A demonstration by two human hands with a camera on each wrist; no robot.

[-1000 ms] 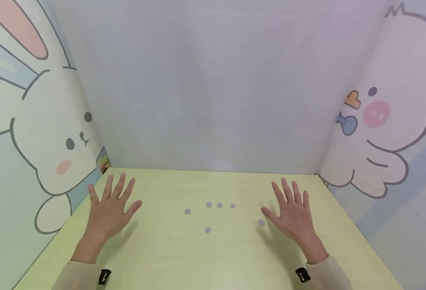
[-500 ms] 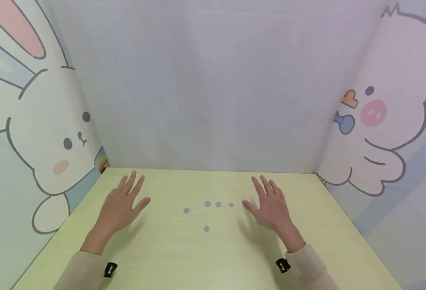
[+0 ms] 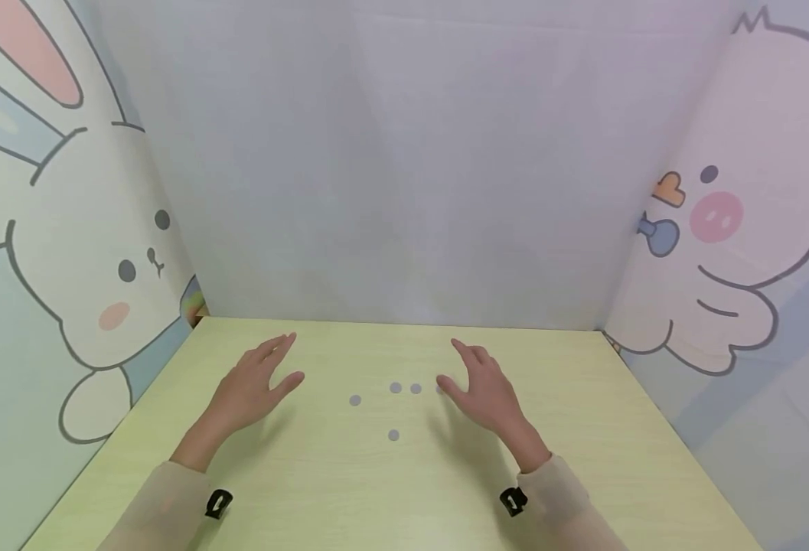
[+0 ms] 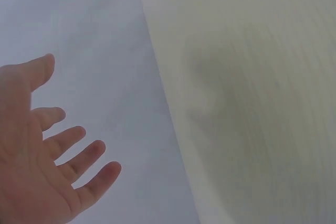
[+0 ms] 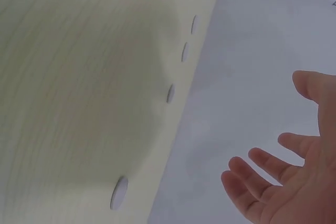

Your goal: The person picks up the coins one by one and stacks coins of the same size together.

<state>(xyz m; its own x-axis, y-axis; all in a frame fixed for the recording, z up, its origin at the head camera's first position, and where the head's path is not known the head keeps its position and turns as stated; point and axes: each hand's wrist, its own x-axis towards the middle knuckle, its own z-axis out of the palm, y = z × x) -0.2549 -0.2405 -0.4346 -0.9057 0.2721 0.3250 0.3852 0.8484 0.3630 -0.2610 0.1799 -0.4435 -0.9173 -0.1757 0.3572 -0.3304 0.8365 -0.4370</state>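
Note:
My left hand (image 3: pixel 249 392) hovers over the left part of the pale yellow table (image 3: pixel 321 490), fingers extended and thumb spread, holding nothing. Facing it from the other side is my right hand (image 3: pixel 484 392), also bare of any object, its thumb apart from the gently bent fingers. Between the two lie several small flat grey discs (image 3: pixel 393 435); the right thumb overlaps one in the head view. In the left wrist view the palm (image 4: pixel 31 177) shows nothing in it. The right wrist view shows the right palm (image 5: pixel 310 198) beside a row of discs, the nearest disc (image 5: pixel 119 192) at the bottom.
A plain pale curtain (image 3: pixel 404 168) stands behind the table's back edge. Printed cloth walls flank it, with a rabbit (image 3: pixel 94 252) on the left and a chick-like figure (image 3: pixel 755 168) on the right. Both beige sleeves (image 3: pixel 163 505) carry a small black tag at the cuff.
Both hands have moved inward toward each other and turned from palms down to palms facing. The right hand now covers the rightmost disc. Nothing has been picked up.

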